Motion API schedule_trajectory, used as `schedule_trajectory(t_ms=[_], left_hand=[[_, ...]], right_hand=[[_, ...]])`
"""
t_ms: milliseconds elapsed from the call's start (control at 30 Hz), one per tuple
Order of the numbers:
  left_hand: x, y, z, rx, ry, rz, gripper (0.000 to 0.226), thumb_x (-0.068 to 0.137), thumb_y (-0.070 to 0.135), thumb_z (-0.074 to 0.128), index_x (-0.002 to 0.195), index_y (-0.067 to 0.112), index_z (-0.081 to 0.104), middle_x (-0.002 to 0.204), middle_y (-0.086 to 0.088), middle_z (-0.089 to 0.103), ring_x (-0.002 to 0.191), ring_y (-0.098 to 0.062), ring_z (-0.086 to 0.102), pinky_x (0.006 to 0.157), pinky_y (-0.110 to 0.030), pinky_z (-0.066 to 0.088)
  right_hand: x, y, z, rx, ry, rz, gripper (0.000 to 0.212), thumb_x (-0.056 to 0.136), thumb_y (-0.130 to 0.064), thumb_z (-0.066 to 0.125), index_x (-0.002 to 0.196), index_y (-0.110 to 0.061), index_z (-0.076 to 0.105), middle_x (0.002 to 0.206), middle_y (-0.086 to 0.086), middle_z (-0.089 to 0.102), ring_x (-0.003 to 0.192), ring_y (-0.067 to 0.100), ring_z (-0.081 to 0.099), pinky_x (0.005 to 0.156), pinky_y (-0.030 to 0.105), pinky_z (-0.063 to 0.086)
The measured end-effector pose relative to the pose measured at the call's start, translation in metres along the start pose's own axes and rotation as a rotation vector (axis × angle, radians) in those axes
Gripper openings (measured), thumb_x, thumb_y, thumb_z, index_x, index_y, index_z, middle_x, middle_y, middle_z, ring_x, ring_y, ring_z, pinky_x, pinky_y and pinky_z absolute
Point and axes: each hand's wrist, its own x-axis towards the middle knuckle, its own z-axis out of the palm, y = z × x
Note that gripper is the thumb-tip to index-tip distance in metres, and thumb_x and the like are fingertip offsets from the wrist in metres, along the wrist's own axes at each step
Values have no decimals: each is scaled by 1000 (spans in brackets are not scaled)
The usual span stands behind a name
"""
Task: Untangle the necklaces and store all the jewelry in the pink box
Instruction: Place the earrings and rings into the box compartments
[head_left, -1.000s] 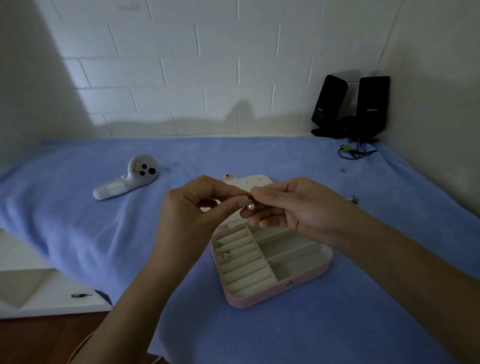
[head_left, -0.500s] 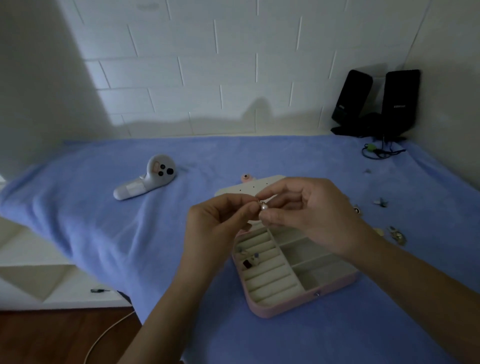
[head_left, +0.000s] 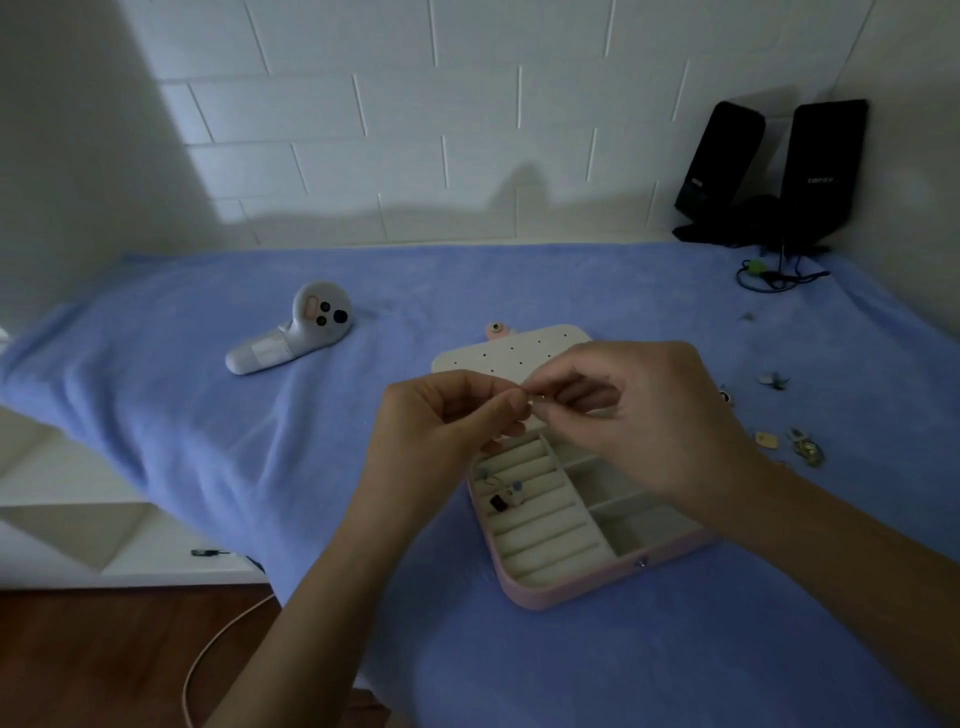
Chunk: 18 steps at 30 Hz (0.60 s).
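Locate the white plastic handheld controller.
Head view, left side: the white controller lies on the blue towel, beyond and left of the open pink jewellery box.

Pink box (head_left: 571, 595): open, lies flat on blue cloth (head_left: 208, 415). Lid (head_left: 511, 353) folded back to far side, cream inside w/ rows of small holes, pink snap tab (head_left: 496, 328) at far edge. Base: cream ring rolls (head_left: 540, 525) on left, open compartments (head_left: 641, 525) on right. Few small pieces (head_left: 506, 496) in far rolls, one dark. Small shiny piece (head_left: 540, 397) above box, pinched btw left hand (head_left: 441, 421) & right hand (head_left: 654, 415); type not clear. Loose jewelry (head_left: 800, 449) scattered on cloth right of box, apart from it.
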Motion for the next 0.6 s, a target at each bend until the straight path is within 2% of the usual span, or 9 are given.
schedule_trajectory(t_ms=[100, 200, 267, 367, 600], left_hand=[[-8, -7, -12, 383, -26, 121, 3, 77, 25, 74, 74, 27, 74, 66, 7, 67, 55, -3, 53, 56, -13, 41], [-18, -10, -23, 618, -158, 220, 10, 70, 36, 77, 78, 30, 75, 69, 10, 57, 61, 2, 50, 58, -9, 35], [-22, -11, -24, 686, -221, 234, 12, 70, 39, 77, 79, 31, 74, 69, 12, 52, 68, 3, 52, 61, -8, 36], [-22, -13, -23, 707, -213, 211, 7, 73, 33, 77, 78, 32, 72, 69, 11, 50, 76, -2, 52, 63, -11, 38], [-22, -9, -24, 729, -283, 178, 10, 73, 38, 77, 79, 33, 70, 68, 12, 50, 69, -1, 51, 61, -14, 37]], right_hand=[[2, 2, -7, 73, -48, 169, 16, 76, -5, 74, 79, -20, 73, 75, -11, 71, 71, 0, 66, 69, 13, 52], [3, 5, -9, 139, -140, 283, 16, 78, -5, 73, 80, -21, 72, 73, -11, 68, 65, -3, 61, 64, 7, 44], [3, 5, -8, 123, -171, 305, 12, 80, -7, 71, 83, -19, 72, 74, -11, 67, 64, -4, 60, 63, 6, 43], [3, 3, -7, 115, -198, 310, 11, 80, -8, 72, 81, -19, 71, 77, -9, 69, 64, -3, 60, 63, 7, 44], [3, 4, -8, 155, -219, 345, 8, 78, -9, 75, 80, -16, 70, 78, -5, 72, 72, 4, 66, 70, 10, 49]])
